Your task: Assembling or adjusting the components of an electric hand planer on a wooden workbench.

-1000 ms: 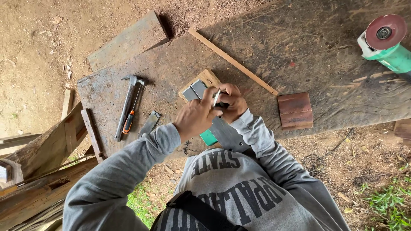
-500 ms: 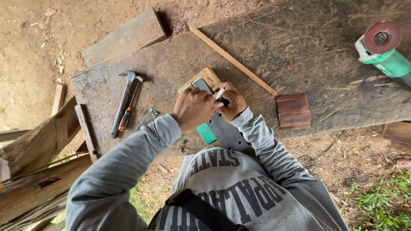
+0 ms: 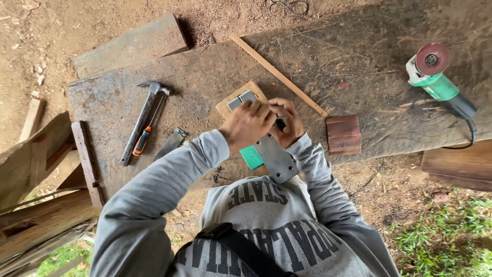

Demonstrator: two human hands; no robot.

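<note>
Far left of the frame, stacked timber offcuts (image 3: 36, 169) lean at the edge of the dark workboard (image 3: 359, 61). Next along, left of centre, a claw hammer (image 3: 143, 120) lies flat on the board with an orange-handled screwdriver (image 3: 142, 142) right against it, and just beside them a small grey metal piece (image 3: 171, 143).

Centre frame now: the left hand (image 3: 248, 123) is curled, fingers bent down onto a grey metal plate (image 3: 274, 156) that sits on a light wooden block (image 3: 230, 102). The fingers are closed down on top of the work, pressing rather than wrapped round it. The right hand (image 3: 287, 123) is tight beside it, touching, pinched shut round a small dark object; what that object is cannot be told. A green piece (image 3: 251, 156) pokes out beneath the plate at the near edge of the board.

A thin wooden strip (image 3: 277, 74) runs diagonally from upper centre toward the hands. Right of the hands, a reddish-brown wooden block (image 3: 343, 134) lies apart. Upper right, a green angle grinder (image 3: 435, 77) with its reddish disc rests on the board.
</note>
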